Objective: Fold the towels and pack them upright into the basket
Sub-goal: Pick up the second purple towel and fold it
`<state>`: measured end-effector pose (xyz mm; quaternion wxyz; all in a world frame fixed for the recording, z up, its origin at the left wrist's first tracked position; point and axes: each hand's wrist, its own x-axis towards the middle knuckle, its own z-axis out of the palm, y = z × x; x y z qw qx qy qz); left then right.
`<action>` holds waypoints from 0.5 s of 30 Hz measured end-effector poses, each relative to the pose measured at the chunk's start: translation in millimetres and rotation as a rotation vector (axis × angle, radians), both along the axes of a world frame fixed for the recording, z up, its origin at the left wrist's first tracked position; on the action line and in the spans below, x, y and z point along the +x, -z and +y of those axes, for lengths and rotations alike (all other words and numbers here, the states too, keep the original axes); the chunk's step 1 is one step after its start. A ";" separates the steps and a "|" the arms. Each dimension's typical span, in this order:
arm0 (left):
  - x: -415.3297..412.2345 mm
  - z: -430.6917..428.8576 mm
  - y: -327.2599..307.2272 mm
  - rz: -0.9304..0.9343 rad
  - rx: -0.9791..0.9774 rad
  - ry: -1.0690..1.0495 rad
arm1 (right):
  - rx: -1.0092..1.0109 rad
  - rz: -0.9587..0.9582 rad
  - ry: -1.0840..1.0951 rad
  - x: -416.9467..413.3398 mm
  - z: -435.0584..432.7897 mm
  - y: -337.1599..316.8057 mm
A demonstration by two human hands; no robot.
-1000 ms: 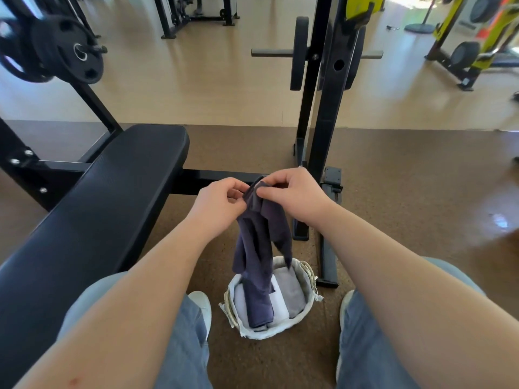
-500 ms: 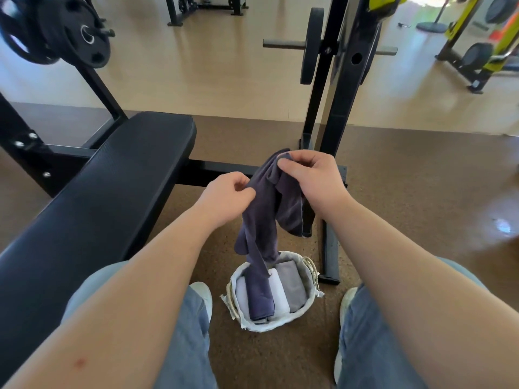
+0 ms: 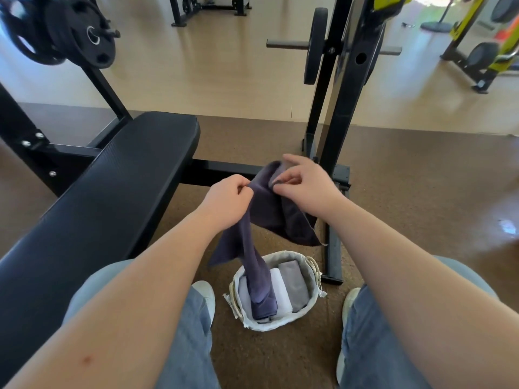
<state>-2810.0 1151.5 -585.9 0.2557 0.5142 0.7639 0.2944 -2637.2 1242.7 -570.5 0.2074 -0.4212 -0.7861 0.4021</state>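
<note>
— What colour is the hanging towel (image 3: 269, 209)?
— Plain dark purple-blue. The basket (image 3: 280, 325) is off-white, with a white towel (image 3: 280, 290), a grey towel (image 3: 295, 279) and a pale lilac towel (image 3: 243, 290) inside.
— And around it?
— The near floor (image 3: 421, 206) is speckled brown and the far floor (image 3: 224, 80) light tan. The bench (image 3: 118, 192) is black, the jeans (image 3: 191, 332) light blue.

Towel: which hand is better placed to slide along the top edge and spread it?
Probably the right hand: it pinches the towel right at its edge, while the left hand grips bunched cloth.
</note>
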 end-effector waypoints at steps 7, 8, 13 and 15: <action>10.0 -2.4 -1.7 -0.053 0.090 0.109 | -0.134 -0.033 -0.302 -6.0 -9.2 0.7; 10.5 -2.0 -1.5 -0.055 0.096 0.105 | -0.156 -0.018 -0.283 -6.1 -8.9 0.7; 3.4 -1.1 -2.8 -0.051 0.068 0.085 | -0.049 -0.049 -0.107 -0.9 -2.6 -1.9; -1.5 -1.2 -2.5 0.022 0.006 0.124 | -0.030 0.010 0.024 1.9 1.5 -3.8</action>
